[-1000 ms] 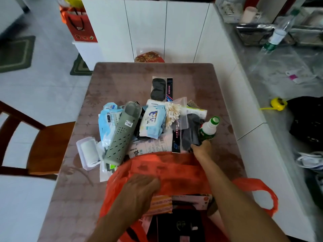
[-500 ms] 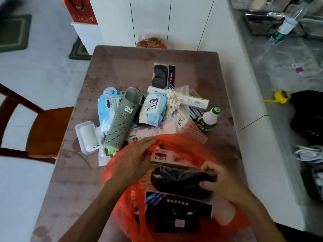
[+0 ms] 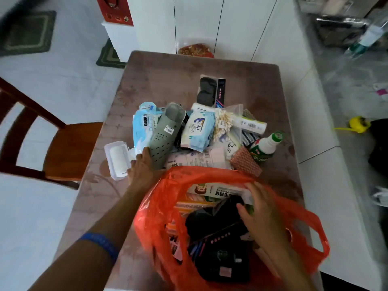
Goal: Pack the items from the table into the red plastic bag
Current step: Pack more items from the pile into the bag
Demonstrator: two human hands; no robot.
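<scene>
The left hand (image 3: 142, 169) reaches over the near edge of the pile, its grip closing on the lower end of the grey-green perforated plastic slipper (image 3: 165, 134), fingers curled against its side. The right hand (image 3: 260, 215) is down inside the mouth of the red plastic bag (image 3: 159, 217), fingers spread and relaxed, pressing on a black packet of dark socks (image 3: 212, 227); its grip clamps nothing. Under that packet lie more flat packages, one white with orange print (image 3: 212, 191).

The bag stands open at the near edge of the brown patterned table (image 3: 159, 76), just in front of the pile. Beside the slipper lie a pale blue wipes pack (image 3: 142, 127), a white-and-blue wipes pack with a penguin picture (image 3: 198, 129), a clear bag of cotton swabs (image 3: 223, 122) and a small white roll in a clear plastic case (image 3: 117, 158). A green-capped white bottle (image 3: 265, 147) lies tilted at the pile's right, touching a red-brown patterned pouch (image 3: 245, 162). Farther back sits another black sock packet (image 3: 211, 91).

A brown wooden chair (image 3: 63, 143) stands left of the table.
</scene>
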